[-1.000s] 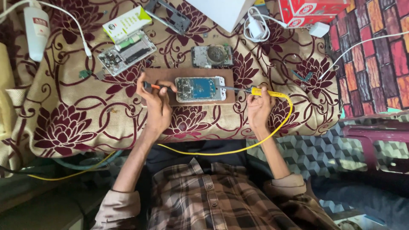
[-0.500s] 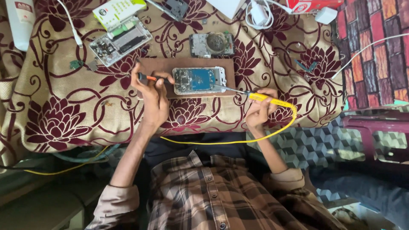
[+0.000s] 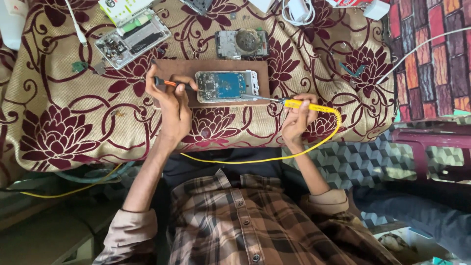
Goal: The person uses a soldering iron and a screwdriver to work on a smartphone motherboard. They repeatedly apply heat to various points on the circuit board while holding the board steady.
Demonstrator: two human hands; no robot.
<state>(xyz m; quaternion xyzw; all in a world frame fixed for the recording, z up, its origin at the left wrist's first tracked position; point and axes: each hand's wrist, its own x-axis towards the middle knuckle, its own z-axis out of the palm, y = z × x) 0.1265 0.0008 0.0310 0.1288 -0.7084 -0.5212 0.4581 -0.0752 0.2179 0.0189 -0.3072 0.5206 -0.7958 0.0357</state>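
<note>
An opened phone [image 3: 226,86] with its blue circuit board showing lies on a brown board [image 3: 186,68] on the flower-patterned cloth. My left hand [image 3: 171,100] grips a small tool with an orange and black handle [image 3: 167,83]; its tip rests at the phone's left end. My right hand [image 3: 297,118] holds a yellow-handled soldering iron [image 3: 299,103], whose metal tip reaches the phone's lower right edge. A yellow cord [image 3: 274,157] loops from the iron across my lap.
Another opened phone [image 3: 132,38] lies at the upper left, a metal part with a round piece [image 3: 243,43] sits behind the board. White cables and a charger [image 3: 297,10] lie at the top. A dark red stool [image 3: 431,142] stands at the right.
The view has shifted slightly. Both hands stay at the phone; the iron's tip and the left hand's tool remain on it.
</note>
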